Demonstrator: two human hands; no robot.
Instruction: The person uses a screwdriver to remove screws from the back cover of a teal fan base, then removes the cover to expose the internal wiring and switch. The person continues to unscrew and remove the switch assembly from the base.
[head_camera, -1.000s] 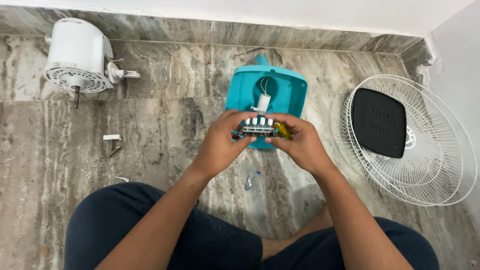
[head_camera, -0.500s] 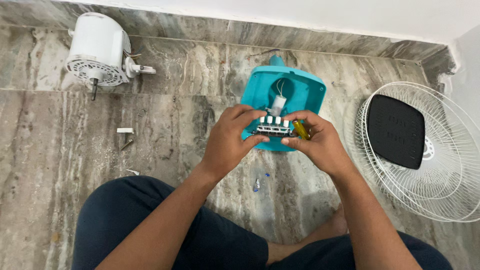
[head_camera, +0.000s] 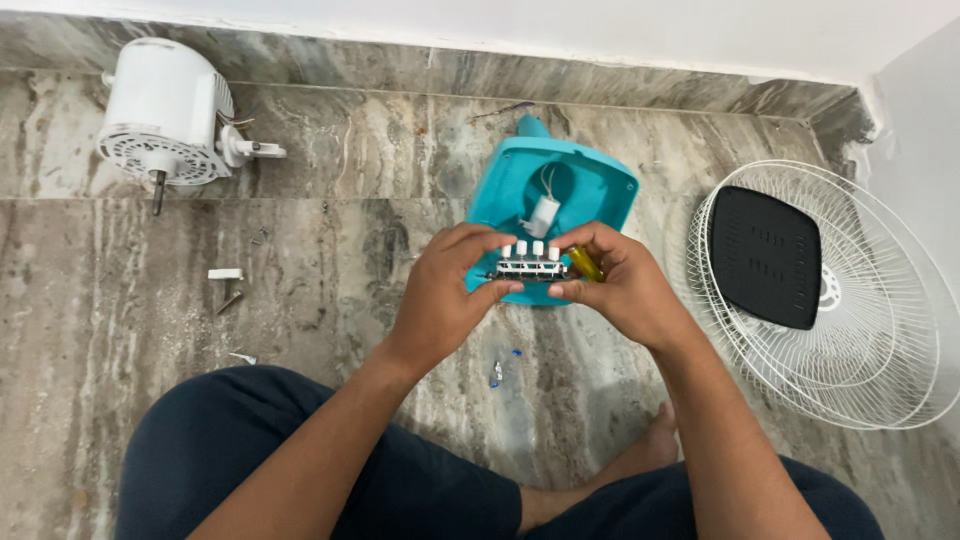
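Teal plastic fan base housing (head_camera: 590, 185) lay upside down on grey-brown veined marble floor (head_camera: 350, 300), open cavity facing up, w/ a small white cylindrical capacitor (head_camera: 541, 215) on thin wires inside it. Just in front of and above housing, both hands met around a small metal switch block w/ four white push buttons (head_camera: 531, 260), buttons pointing away from the person.

Left hand (head_camera: 445, 295) was clamped on block's left end, thumb under, fingers curled over top. Right hand (head_camera: 620, 285) was closed on right end, thumb & forefinger pinching it; same hand also had a yellow translucent screwdriver handle (head_camera: 586, 263) tucked against its fingers, touching the block's right side. Shaft of that tool was hidden, couldn't tell which way it pointed.

Far left by the wall step sat a white round fan motor w/ vented face and dark shaft (head_camera: 160, 115), well apart from the hands. Near it on floor: small white plastic piece (head_camera: 225, 273) & a dark screw (head_camera: 229, 301) just beside. Small blue-and-white bits (head_camera: 497, 370) lay on floor below the hands. At right, white wire fan guards (head_camera: 860, 330) lay stacked flat, w/ a black squarish vented plastic cover (head_camera: 765, 255) resting on top. Person sat on floor in dark navy trousers (head_camera: 300, 460), a bare foot (head_camera: 650, 445) showing between the knees.
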